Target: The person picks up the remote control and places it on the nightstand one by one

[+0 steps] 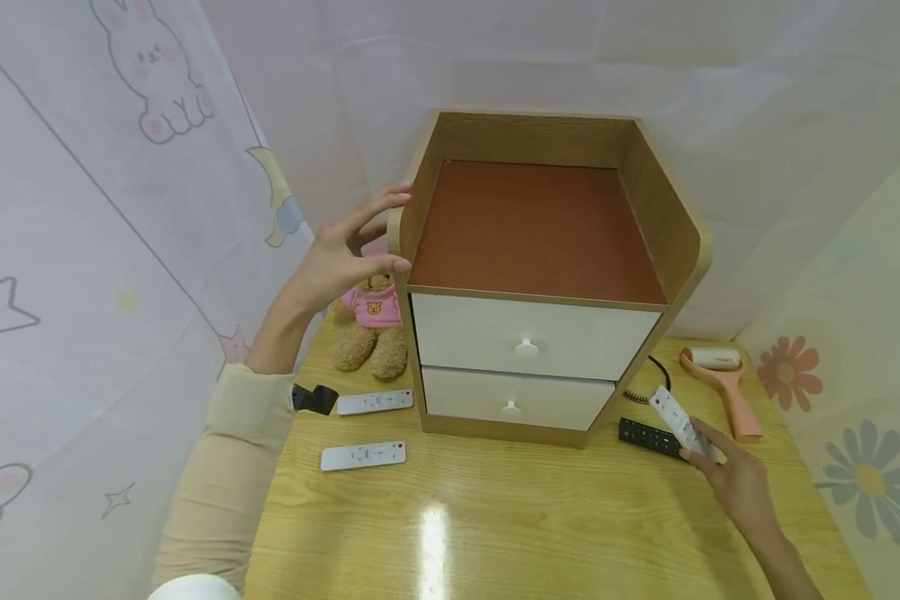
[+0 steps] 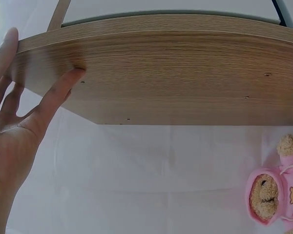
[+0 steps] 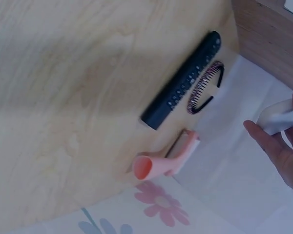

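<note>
1. One wooden cabinet [image 1: 536, 233], standing upright on one pale wooden table [image 1: 532, 533]; brown top surface, raised rim on three sides.
2. Two white drawers, stacked in its front: upper drawer [image 1: 468, 329] and lower drawer [image 1: 453, 393]; one white knob on each.
3. One left hand [image 1: 333, 260], thumb and fingers spread wide, touching the cabinet's left side panel near its top front corner; how firmly it presses, cannot tell.
4. One right hand [image 1: 738, 483], grip narrow, pinching one white remote between thumb and fingers.
5. Three white remotes in all: the held remote [image 1: 673, 415], raised above the table to the right of the cabinet; a second remote [image 1: 375, 402] flat on the table just beside the cabinet's left front; a third remote [image 1: 362, 456] nearer the person.
6. One black remote [image 3: 180, 80], lying on the table, partly beneath the held one in the head view.
7. One toothed hair accessory [image 3: 205, 74], just beside the black remote.
8. One lint roller [image 1: 727, 396], salmon handle, white roll, near the table's right edge.
9. One teddy bear [image 1: 375, 310], pink top, seated left of the cabinet.
10. One dark item [image 1: 315, 399], partly hidden by the left sleeve; kind unclear.
</note>
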Demonstrator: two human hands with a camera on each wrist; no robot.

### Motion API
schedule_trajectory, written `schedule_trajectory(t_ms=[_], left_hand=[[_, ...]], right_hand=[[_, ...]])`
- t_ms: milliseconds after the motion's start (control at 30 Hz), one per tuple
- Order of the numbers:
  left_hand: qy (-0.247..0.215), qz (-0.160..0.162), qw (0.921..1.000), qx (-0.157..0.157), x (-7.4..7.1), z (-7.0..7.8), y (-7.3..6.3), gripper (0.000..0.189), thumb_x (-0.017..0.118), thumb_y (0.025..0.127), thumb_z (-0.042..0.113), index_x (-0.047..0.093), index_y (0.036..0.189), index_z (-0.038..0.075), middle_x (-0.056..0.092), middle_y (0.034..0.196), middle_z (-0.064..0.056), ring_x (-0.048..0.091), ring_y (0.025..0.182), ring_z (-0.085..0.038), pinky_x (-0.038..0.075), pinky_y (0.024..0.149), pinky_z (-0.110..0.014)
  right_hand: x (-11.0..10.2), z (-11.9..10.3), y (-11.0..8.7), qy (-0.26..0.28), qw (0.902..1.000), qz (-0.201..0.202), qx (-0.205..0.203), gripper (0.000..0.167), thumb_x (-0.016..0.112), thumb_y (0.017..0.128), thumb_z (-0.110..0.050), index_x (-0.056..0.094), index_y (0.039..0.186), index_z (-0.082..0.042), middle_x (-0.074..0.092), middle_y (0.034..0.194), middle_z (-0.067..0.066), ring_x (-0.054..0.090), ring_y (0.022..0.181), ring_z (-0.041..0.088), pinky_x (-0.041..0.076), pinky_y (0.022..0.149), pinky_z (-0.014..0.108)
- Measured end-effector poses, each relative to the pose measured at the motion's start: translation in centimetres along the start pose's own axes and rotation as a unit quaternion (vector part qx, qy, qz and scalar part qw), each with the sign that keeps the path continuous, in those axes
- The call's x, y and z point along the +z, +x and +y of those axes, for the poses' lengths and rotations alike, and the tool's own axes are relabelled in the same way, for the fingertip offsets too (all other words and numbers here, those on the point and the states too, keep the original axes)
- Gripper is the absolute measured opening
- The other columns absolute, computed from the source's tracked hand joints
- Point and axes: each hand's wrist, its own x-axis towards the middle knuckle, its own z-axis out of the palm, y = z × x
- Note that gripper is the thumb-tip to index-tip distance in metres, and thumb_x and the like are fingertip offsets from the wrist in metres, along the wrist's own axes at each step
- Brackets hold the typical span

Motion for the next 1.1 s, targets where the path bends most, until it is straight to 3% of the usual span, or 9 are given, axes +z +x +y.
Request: schedule_trajectory(t_ms=[100, 200, 333, 433, 567, 667, 833, 967, 1100], left_hand=[[0.005, 0.002, 1.0, -0.003, 0.0, 0.0, 0.0, 0.066, 0.069, 0.083, -0.009, 0.043, 0.142, 0.002, 0.032, 0.155, 0.001, 0.041, 0.135, -0.03, 0.053, 0.089, -0.027], [0.005, 0.003, 1.0, -0.005, 0.1, 0.1, 0.0, 0.066, 0.069, 0.083, -0.009, 0.043, 0.142, 0.003, 0.033, 0.155, 0.001, 0.041, 0.135, -0.03, 0.052, 0.091, -0.027], [-0.001, 0.006, 1.0, -0.001, 0.0, 0.1, 0.0, 0.065, 0.069, 0.082, -0.011, 0.044, 0.141, 0.001, 0.034, 0.154, 0.001, 0.04, 0.135, -0.03, 0.053, 0.089, -0.025], [-0.004, 0.008, 0.9999, 0.007, 0.0, 0.0, 0.0, 0.064, 0.068, 0.082, -0.012, 0.044, 0.141, 0.0, 0.034, 0.154, -0.002, 0.041, 0.134, -0.031, 0.053, 0.087, -0.024], [-0.007, 0.006, 0.9999, 0.013, -0.1, 0.0, 0.0, 0.064, 0.068, 0.083, -0.011, 0.044, 0.141, 0.0, 0.033, 0.154, -0.003, 0.041, 0.134, -0.031, 0.053, 0.087, -0.024], [-0.011, 0.003, 0.9999, 0.012, -0.1, -0.1, 0.0, 0.063, 0.067, 0.083, -0.011, 0.045, 0.141, 0.001, 0.033, 0.154, -0.003, 0.04, 0.135, -0.031, 0.053, 0.088, -0.024], [-0.013, 0.005, 0.9998, 0.015, -0.1, 0.0, 0.0, 0.064, 0.067, 0.082, -0.012, 0.044, 0.141, 0.001, 0.033, 0.155, -0.003, 0.04, 0.135, -0.031, 0.054, 0.087, -0.025], [-0.011, 0.008, 0.9997, 0.02, -0.2, -0.1, -0.1, 0.065, 0.067, 0.082, -0.014, 0.043, 0.141, -0.001, 0.033, 0.154, -0.005, 0.042, 0.134, -0.031, 0.053, 0.09, -0.026], [-0.015, 0.006, 0.9997, 0.021, -0.1, -0.2, -0.2, 0.064, 0.066, 0.082, -0.014, 0.044, 0.14, -0.001, 0.033, 0.154, -0.005, 0.042, 0.134, -0.032, 0.052, 0.092, -0.027]], right_hand=[[-1.0, -0.7, 0.6, -0.007, 0.9999, 0.01, 0.0, 0.053, 0.08, 0.075, -0.004, 0.063, 0.126, -0.002, 0.048, 0.043, 0.0, 0.026, 0.038, -0.004, 0.023, 0.033, 0.018], [-2.1, -1.4, 1.4, -0.003, 0.9997, 0.025, -0.001, 0.053, 0.08, 0.075, -0.002, 0.063, 0.125, -0.001, 0.058, 0.05, 0.012, 0.04, 0.041, 0.002, 0.029, 0.035, 0.015], [-3.7, -2.1, 2.5, 0.016, 0.9989, 0.044, 0.007, 0.053, 0.08, 0.076, -0.002, 0.062, 0.126, -0.002, 0.065, 0.082, 0.036, 0.064, 0.05, 0.032, 0.031, 0.033, 0.014], [-5.1, -2.7, 3.4, 0.03, 0.9976, 0.062, -0.001, 0.054, 0.08, 0.076, -0.002, 0.062, 0.127, -0.003, 0.062, 0.093, 0.039, 0.069, 0.061, 0.011, 0.032, 0.032, 0.012], [-6.8, -3.3, 4.5, 0.042, 0.9942, 0.091, -0.038, 0.058, 0.08, 0.071, 0.007, 0.064, 0.126, -0.005, 0.063, 0.088, 0.037, 0.044, 0.062, -0.025, 0.034, 0.041, 0.002], [-8.0, -3.9, 5.0, 0.042, 0.9912, 0.109, -0.063, 0.061, 0.081, 0.068, 0.011, 0.065, 0.124, -0.004, 0.063, 0.073, 0.033, 0.039, 0.058, -0.027, 0.032, 0.044, -0.001], [-9.8, -4.9, 6.2, 0.031, 0.9872, 0.13, -0.088, 0.06, 0.08, 0.067, 0.013, 0.065, 0.123, -0.002, 0.062, 0.071, 0.033, 0.042, 0.071, -0.028, 0.034, 0.062, -0.006], [-11.2, -5.7, 7.2, 0.028, 0.9893, 0.13, -0.059, 0.059, 0.079, 0.072, 0.009, 0.063, 0.127, -0.007, 0.064, 0.103, 0.033, 0.037, 0.091, -0.031, 0.035, 0.066, -0.006], [-12.5, -6.2, 7.9, 0.02, 0.9918, 0.124, -0.024, 0.058, 0.077, 0.078, 0.002, 0.061, 0.131, -0.013, 0.058, 0.128, 0.002, 0.036, 0.091, -0.032, 0.035, 0.067, -0.005]])
